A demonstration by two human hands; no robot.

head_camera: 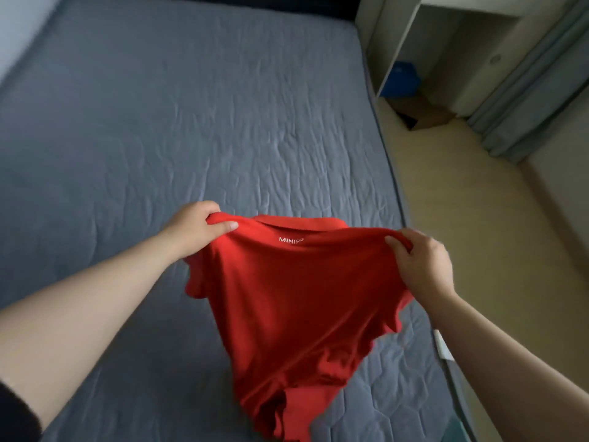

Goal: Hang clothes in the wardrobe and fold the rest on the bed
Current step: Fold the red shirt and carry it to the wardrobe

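Shirt [287, 301], red, white lettering below the collar, held up by its shoulders above the bed [191, 122]. Left hand [197, 229] grips one shoulder, thumb over the cloth; right hand [420, 263] pinches the other, fingers curled into the fabric. The body of the shirt hangs rumpled toward the near edge of the grey quilted bed. Right of the bed: floor [471, 199], white shelf unit [414, 49], curtain [535, 90].

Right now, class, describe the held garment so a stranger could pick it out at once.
Above the grey quilted bed, the left hand and right hand hold a shirt by its shoulders. It alone is red, with white lettering below the collar.
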